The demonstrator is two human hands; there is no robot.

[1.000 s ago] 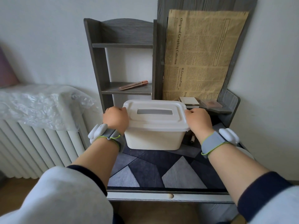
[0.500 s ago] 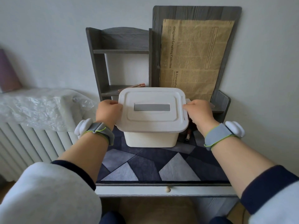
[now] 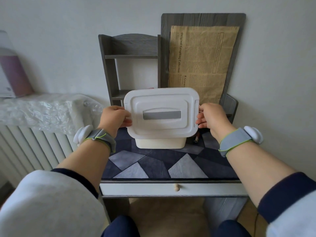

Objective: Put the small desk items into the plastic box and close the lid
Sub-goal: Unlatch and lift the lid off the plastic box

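Observation:
The white lid (image 3: 161, 113) with its grey handle strip is lifted off the cream plastic box (image 3: 159, 143) and tilted toward me. My left hand (image 3: 114, 118) grips the lid's left edge and my right hand (image 3: 211, 117) grips its right edge. The box stands on the desk below the lid, and its inside is hidden. A small brown tube-shaped item (image 3: 196, 137) lies on the desk just right of the box.
A dark grey shelf unit (image 3: 109, 65) and a board with a brown newspaper sheet (image 3: 203, 62) stand against the wall behind the box. The desk (image 3: 171, 189) carries a patterned grey mat and has a drawer knob in front. A radiator under plastic wrap stands left.
Both hands have raised the lid off the box and tipped it toward me. A second ago it sat flat on the box.

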